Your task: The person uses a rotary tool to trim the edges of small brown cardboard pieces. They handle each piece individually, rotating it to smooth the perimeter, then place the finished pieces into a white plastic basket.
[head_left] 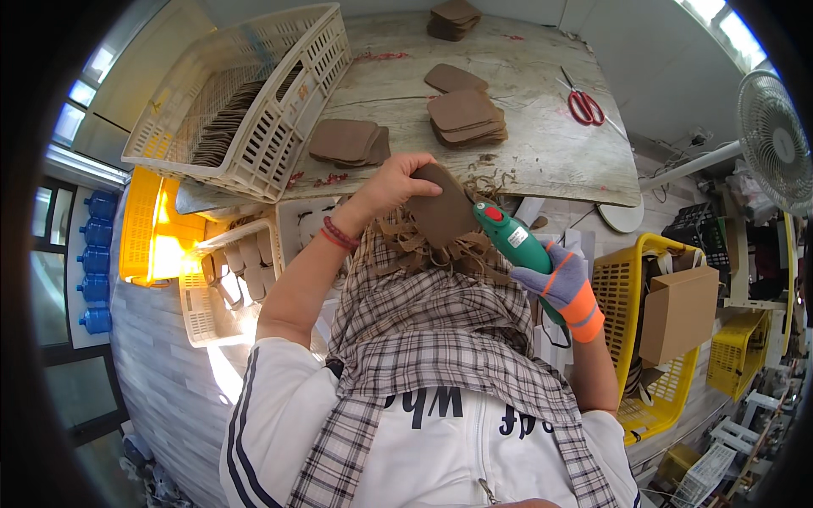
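Observation:
My bare left hand (396, 188) pinches a flat brown rounded piece (440, 212) between thumb and fingers, over my lap. My right hand (561, 284), in a purple and orange glove, is wrapped round a green electric cutter (515, 239) with a red button. The cutter's head meets or nearly meets the right edge of the brown piece; its blade is hidden. Curled brown trimmings (423, 250) lie on my checked apron (423, 313) below the piece. More trimmings rest at the table's near edge.
On the worn table (542, 161) are brown stacks (466, 117), another stack (347, 140) and red-handled scissors (584, 106). A white crate (279, 114) of brown pieces stands left. Lower left sits a cream basket (199, 309); right are a yellow basket (622, 279) and a fan (775, 144).

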The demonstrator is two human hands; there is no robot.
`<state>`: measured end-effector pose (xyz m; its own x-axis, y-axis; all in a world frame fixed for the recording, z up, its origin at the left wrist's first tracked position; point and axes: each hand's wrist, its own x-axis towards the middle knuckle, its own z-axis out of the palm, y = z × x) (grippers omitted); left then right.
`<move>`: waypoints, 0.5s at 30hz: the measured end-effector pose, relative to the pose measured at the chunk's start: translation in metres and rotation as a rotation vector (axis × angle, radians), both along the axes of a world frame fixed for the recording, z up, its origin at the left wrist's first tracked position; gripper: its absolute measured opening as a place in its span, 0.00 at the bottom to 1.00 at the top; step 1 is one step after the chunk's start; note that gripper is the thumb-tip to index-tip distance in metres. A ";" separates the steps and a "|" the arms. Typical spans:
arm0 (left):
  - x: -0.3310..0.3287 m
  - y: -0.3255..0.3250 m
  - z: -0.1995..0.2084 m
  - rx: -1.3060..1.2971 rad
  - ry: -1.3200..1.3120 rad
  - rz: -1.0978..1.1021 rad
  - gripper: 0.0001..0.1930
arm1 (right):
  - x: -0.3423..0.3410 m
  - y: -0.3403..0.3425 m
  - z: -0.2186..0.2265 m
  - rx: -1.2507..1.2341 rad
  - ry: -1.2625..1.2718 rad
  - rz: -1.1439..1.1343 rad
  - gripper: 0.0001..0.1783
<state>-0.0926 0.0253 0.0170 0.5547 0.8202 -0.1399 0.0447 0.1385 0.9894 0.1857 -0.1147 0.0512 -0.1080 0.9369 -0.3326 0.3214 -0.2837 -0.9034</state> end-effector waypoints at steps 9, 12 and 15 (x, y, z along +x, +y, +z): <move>0.009 -0.004 0.008 0.068 0.168 -0.132 0.11 | -0.007 0.003 -0.001 -0.006 0.001 -0.006 0.26; 0.013 -0.004 0.011 0.145 0.200 -0.154 0.16 | -0.006 0.006 -0.007 0.028 0.003 0.007 0.26; 0.016 -0.004 0.022 0.160 0.261 -0.238 0.21 | -0.006 0.010 -0.009 0.064 -0.019 0.029 0.26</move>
<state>-0.0767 0.0212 0.0390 0.6949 0.6957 -0.1820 0.3102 -0.0617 0.9487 0.1800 -0.1046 0.0418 -0.1292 0.9530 -0.2742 0.3459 -0.2158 -0.9131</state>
